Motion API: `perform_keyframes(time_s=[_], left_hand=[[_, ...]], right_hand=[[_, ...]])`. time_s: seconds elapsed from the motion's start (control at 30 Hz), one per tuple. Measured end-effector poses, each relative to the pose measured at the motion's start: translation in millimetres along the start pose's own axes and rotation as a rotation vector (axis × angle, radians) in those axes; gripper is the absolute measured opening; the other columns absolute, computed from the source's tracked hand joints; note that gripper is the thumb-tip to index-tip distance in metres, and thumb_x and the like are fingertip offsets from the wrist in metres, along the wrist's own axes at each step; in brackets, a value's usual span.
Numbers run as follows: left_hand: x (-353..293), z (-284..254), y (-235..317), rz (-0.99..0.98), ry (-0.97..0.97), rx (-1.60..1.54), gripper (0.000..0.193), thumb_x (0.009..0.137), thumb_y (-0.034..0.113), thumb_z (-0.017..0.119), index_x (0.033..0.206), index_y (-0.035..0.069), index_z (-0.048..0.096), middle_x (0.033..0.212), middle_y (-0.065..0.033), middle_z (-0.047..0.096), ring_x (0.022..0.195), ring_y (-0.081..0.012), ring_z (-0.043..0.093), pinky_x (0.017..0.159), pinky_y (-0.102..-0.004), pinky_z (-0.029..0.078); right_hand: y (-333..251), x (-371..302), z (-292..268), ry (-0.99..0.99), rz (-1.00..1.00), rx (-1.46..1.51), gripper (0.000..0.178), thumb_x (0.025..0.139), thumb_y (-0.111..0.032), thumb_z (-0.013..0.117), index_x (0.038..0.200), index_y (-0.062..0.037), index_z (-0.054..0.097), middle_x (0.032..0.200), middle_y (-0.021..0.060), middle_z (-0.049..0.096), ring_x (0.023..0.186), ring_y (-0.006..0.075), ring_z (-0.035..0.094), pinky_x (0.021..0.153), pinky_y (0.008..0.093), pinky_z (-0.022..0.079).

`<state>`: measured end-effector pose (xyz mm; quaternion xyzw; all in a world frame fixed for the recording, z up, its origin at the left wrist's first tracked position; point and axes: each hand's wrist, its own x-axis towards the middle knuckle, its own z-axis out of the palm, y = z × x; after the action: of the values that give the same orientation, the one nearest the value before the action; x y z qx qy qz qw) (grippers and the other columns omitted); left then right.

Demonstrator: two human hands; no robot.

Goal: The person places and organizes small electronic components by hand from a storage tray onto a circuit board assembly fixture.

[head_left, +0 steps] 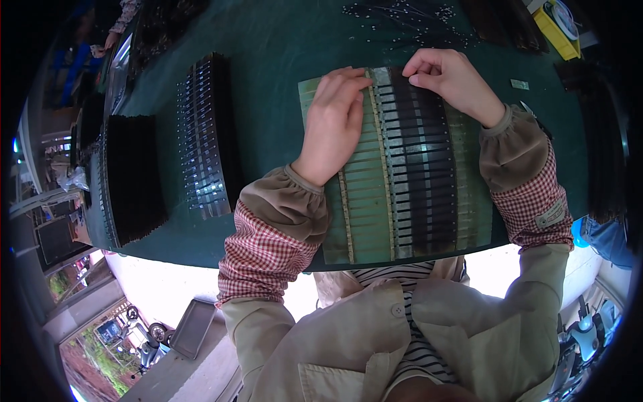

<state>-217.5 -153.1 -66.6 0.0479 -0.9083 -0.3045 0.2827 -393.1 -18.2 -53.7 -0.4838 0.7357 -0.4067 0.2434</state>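
A green ribbed board [365,201] lies before me near the table's front edge, with yellowish ruled strips running along it. Down its right half, a row of dark flat strips [429,187] lies side by side, their small metallic ends lined up. My left hand [333,120] rests on the board's upper left, its fingers bent with the tips at the ruled strip. At the board's top right, my right hand [450,79] has thumb and forefinger pinched together above the dark strips; whatever is between them is too small to make out.
On the green table [268,134], a bundle of dark strips with metal ends [204,134] lies to the left, a larger dark stack [134,177] beyond it. Loose wires with pale tips [408,20] lie at the back. A yellow bin [557,30] stands back right, scissors [536,117] nearer.
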Motion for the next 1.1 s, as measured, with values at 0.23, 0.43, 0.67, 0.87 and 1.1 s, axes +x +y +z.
perform_keyframes(time_s=[0.23, 0.43, 0.67, 0.87, 1.1], left_hand=[[-3.3, 4.7, 12.0, 0.123, -0.105, 0.287, 0.029, 0.079, -0.005, 0.051, 0.107, 0.0, 0.056, 0.118, -0.015, 0.052, 0.109, -0.0327, 0.049, 0.093, -0.0366, 0.039], [-4.5, 1.3, 8.1, -0.013, 0.001, -0.061, 0.028, 0.08, -0.003, 0.051, 0.108, -0.001, 0.056, 0.118, -0.0154, 0.052, 0.11, -0.0331, 0.048, 0.094, -0.0367, 0.038], [-4.1, -0.4, 8.3, -0.041, 0.022, -0.137, 0.024, 0.081, -0.001, 0.053, 0.104, -0.001, 0.057, 0.111, -0.0153, 0.055, 0.107, -0.0325, 0.05, 0.09, -0.0362, 0.041], [-5.8, -1.1, 3.7, -0.059, 0.044, -0.157, 0.021, 0.08, -0.001, 0.054, 0.1, 0.0, 0.058, 0.107, -0.0146, 0.057, 0.105, -0.032, 0.051, 0.088, -0.0359, 0.042], [-4.6, -1.6, 6.3, -0.073, 0.06, -0.179, 0.02, 0.08, -0.001, 0.055, 0.1, 0.0, 0.058, 0.105, -0.0148, 0.058, 0.102, -0.0314, 0.053, 0.086, -0.0352, 0.043]], right_hand=[[-9.8, -6.5, -2.0, 0.07, 0.019, -0.327, 0.009, 0.077, -0.007, 0.063, 0.086, -0.005, 0.062, 0.072, 0.0048, 0.061, 0.063, 0.0138, 0.057, 0.057, 0.0274, 0.045], [-0.1, -24.2, -49.8, 0.305, -0.058, -0.256, 0.011, 0.075, -0.009, 0.064, 0.085, -0.0048, 0.062, 0.08, 0.0044, 0.058, 0.065, 0.0177, 0.056, 0.059, 0.0291, 0.045], [20.0, 4.9, -62.3, 0.228, -0.173, -0.457, 0.012, 0.074, -0.007, 0.065, 0.085, -0.0032, 0.06, 0.076, 0.004, 0.053, 0.077, 0.0189, 0.052, 0.068, 0.0287, 0.044], [27.4, 32.5, -49.8, 0.156, -0.235, -0.652, 0.011, 0.075, -0.006, 0.063, 0.082, -0.0017, 0.056, 0.076, 0.0054, 0.051, 0.086, 0.0203, 0.049, 0.073, 0.0306, 0.043], [30.1, 30.7, -53.9, 0.31, -0.199, -0.506, 0.008, 0.081, -0.008, 0.058, 0.086, -0.0033, 0.054, 0.076, 0.007, 0.053, 0.073, 0.0203, 0.052, 0.072, 0.0317, 0.043]])
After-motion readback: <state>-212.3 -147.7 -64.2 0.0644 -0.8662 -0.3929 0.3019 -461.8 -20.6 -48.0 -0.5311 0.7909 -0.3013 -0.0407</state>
